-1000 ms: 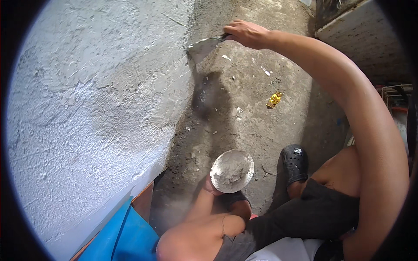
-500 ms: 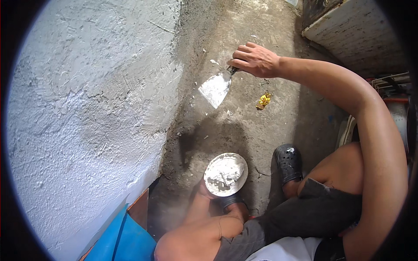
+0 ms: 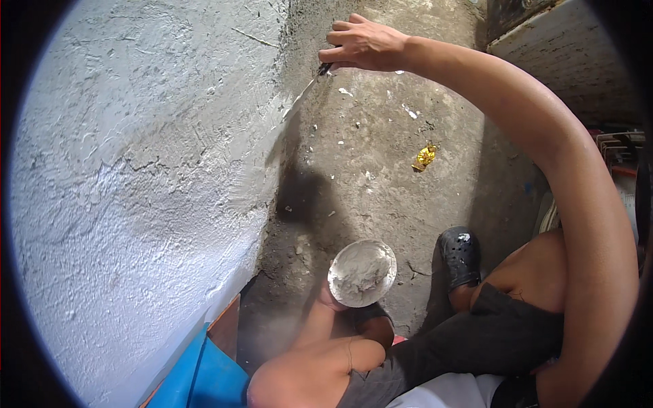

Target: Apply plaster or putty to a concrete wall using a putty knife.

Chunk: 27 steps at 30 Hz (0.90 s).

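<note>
My right hand is closed around the dark handle of a putty knife, whose wide blade is seen nearly edge-on. The blade slants down to the left, at the rough wall; its lower edge appears to touch the surface. Below, between my legs, my left hand grips a round white bowl from beneath and the side. Most of that hand's fingers are hidden under it. Whitish putty lies uneven inside the bowl, now in shadow.
A crumpled gold wrapper and small white crumbs lie on the concrete floor. At lower left is a blue panel. A stained pale cabinet-like object stands at upper right, with a wire rack below it. My feet wear dark clogs.
My right hand has moved up and left, bringing the putty knife from over the floor to the wall. The blade has turned from face-on to edge-on. The bowl has shifted slightly right in view.
</note>
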Motion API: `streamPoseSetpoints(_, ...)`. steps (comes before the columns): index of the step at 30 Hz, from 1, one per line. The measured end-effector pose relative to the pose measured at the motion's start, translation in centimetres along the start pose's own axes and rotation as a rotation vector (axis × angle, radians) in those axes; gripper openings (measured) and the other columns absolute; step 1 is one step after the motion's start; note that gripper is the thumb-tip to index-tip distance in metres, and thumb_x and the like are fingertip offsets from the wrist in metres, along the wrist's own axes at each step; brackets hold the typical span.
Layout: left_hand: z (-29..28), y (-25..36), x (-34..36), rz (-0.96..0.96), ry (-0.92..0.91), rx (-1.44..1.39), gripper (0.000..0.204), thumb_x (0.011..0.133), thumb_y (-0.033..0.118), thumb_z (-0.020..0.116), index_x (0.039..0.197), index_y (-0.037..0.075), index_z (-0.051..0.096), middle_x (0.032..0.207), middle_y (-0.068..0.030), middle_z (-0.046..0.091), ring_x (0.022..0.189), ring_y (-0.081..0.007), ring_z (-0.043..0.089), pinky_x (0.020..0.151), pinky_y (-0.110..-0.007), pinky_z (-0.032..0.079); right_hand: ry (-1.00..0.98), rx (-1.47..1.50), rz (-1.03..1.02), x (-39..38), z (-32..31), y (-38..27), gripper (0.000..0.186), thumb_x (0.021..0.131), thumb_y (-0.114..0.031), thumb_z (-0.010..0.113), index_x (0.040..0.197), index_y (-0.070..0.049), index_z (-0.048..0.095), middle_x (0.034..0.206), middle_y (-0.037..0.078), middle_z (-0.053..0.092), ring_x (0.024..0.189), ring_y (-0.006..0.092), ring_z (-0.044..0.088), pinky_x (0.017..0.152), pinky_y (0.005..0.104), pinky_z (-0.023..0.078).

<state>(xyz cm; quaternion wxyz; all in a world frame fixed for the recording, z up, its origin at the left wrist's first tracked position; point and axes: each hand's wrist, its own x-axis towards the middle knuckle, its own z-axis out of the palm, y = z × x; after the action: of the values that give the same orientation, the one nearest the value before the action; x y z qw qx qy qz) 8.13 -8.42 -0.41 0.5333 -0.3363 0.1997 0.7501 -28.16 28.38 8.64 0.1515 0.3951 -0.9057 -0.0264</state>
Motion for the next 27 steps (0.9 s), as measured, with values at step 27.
streamPoseSetpoints(27, -2.2, 0.1, 0.6, -0.035, -0.337, -0.131, 0.070, 0.104, 0.053, 0.042, 0.153, 0.004, 0.041, 0.150, -0.0185, 0.051, 0.134, -0.0329, 0.054, 0.113, -0.052, 0.045, -0.093, -0.011, -0.054, 3.9, -0.3, 2.2, 0.028, 0.100, -0.040, 0.057, 0.111, -0.016, 0.065, 0.091, 0.007, 0.067, 0.086, 0.0284, 0.070, 0.073, 0.0398, 0.058)
